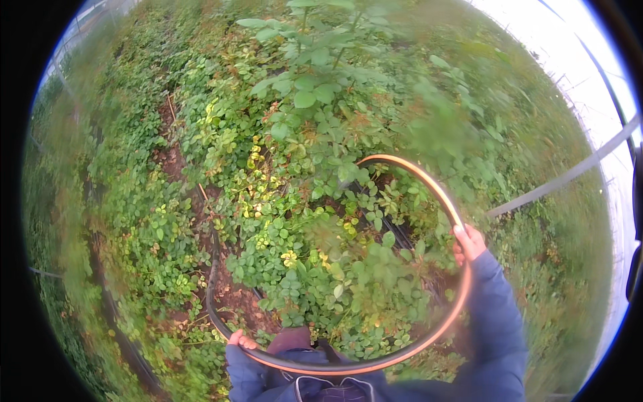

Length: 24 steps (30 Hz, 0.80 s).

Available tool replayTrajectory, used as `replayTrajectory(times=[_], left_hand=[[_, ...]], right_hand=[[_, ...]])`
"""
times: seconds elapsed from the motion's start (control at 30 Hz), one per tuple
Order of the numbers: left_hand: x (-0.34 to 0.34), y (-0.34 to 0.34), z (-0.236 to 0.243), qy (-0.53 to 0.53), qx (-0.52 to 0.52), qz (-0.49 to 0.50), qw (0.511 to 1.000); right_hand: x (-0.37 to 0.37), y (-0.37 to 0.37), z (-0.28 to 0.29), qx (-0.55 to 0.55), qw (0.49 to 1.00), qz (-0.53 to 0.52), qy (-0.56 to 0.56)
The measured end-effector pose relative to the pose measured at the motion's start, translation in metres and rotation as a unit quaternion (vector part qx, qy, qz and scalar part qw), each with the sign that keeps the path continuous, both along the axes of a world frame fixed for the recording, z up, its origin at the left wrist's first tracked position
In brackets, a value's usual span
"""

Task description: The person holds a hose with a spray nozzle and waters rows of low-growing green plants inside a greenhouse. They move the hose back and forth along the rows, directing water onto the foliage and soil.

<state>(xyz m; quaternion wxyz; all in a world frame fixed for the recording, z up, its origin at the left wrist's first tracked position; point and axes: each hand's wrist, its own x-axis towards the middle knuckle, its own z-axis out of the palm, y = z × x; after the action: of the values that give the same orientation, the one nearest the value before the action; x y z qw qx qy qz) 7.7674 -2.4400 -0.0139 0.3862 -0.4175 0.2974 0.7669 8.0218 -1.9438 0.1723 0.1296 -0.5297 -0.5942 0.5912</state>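
A thick black hose with an orange stripe [375,364] bends in a wide loop in front of my body. My right hand [470,243] is closed around its right side, raised above the plants. At the lower left, my left hand [242,340] grips the same hose close to my waist. From the right hand the hose arches up and left, and its far part drops out of sight among the leaves. Past the left hand it runs up toward the bare soil and foliage. Both of my arms wear dark blue sleeves.
Dense leafy bushes [301,234], some leaves yellowed, surround me on all sides. A tall leafy stem [305,74] rises ahead. Strips of brown soil [244,301] show at the left. A grey pole [569,175] slants in at the right, before white sheeting [569,53].
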Motion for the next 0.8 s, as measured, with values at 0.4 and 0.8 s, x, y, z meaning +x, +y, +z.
replayTrajectory(times=[0.4, 0.8], left_hand=[[0.02, -0.017, 0.012, 0.106, -0.014, 0.007, 0.994], [0.016, -0.007, 0.022, 0.077, -0.002, -0.017, 0.997]], right_hand=[[0.049, -0.033, -0.005, 0.041, 0.993, -0.061, 0.088], [0.086, -0.045, -0.006, 0.051, 0.99, -0.119, 0.052]])
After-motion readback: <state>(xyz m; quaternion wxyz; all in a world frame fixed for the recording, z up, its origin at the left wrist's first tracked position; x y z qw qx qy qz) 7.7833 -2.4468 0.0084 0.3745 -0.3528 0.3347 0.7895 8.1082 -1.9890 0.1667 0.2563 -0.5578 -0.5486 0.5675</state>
